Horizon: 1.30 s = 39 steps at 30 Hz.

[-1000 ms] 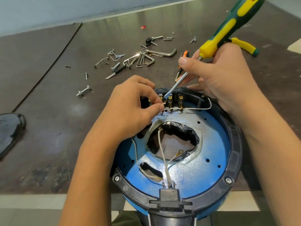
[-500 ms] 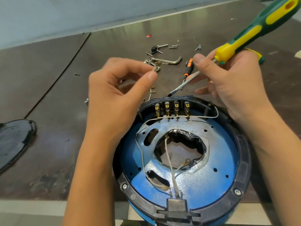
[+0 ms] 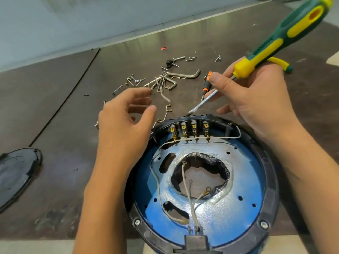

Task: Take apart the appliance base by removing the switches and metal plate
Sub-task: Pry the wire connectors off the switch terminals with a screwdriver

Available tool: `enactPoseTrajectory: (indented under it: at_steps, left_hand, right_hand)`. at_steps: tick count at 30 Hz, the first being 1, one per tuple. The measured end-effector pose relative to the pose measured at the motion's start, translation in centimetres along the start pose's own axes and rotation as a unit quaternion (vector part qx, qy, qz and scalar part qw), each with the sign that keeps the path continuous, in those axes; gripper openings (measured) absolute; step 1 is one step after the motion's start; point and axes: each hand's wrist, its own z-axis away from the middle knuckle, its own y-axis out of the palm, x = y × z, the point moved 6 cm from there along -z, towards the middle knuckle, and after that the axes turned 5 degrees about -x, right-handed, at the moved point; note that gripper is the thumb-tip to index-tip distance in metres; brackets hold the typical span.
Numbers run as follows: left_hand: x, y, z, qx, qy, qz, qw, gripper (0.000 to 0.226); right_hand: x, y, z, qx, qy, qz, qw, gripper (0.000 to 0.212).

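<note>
A workshop — worn metal bench (image 3: 55,125) strewn with screws (image 3: 191,59), hex keys (image 3: 185,75).

The appliance base (image 3: 272,180) sits at the near right of the worktop (image 3: 73,125), seemingly overhanging its front edge. The metal plate (image 3: 244,180) lies inside the base's rim, and four switches (image 3: 189,129) stand in a row along the far inner wall. The left hand (image 3: 124,121) hovers just left of them. Behind the base, the right hand (image 3: 256,99) holds a screwdriver (image 3: 275,46) with its tip at the far rim. Farther back lie hex keys (image 3: 170,81) and a small screwdriver (image 3: 206,85). A round cover (image 3: 16,173) lies far left.
</note>
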Motion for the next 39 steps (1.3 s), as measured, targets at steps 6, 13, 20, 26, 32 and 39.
enactPoseTrajectory:
  at_steps: [6,13,20,26,32,39]
  left_hand:
    - [-0.3,1.9,0.8,0.141,0.019,-0.118,0.983,0.003]
    - [-0.3,2.2,0.9,0.181,0.007,-0.146,0.973,0.006]
    - [0.1,2.3,1.1,0.172,-0.010,-0.146,0.974,0.026]
    - [0.6,2.4,1.3,0.212,-0.014,-0.196,0.957,0.018]
    - [0.7,3.3,1.7,0.240,-0.012,-0.209,0.948,0.006]
    - [0.9,3.5,1.9,0.237,-0.028,-0.204,0.949,0.009]
  right_hand:
    - [0.6,1.2,0.8,0.143,0.008,0.068,0.987,0.019]
    - [1.6,2.1,1.9,0.182,0.051,-0.012,0.982,0.012]
    - [1.1,2.1,1.8,0.194,0.091,-0.076,0.974,0.019]
    - [0.9,2.2,1.5,0.189,0.063,-0.089,0.976,0.022]
    - [1.6,1.9,2.2,0.168,0.018,-0.062,0.984,0.019]
    - [1.9,1.6,2.9,0.147,-0.025,0.008,0.989,0.016]
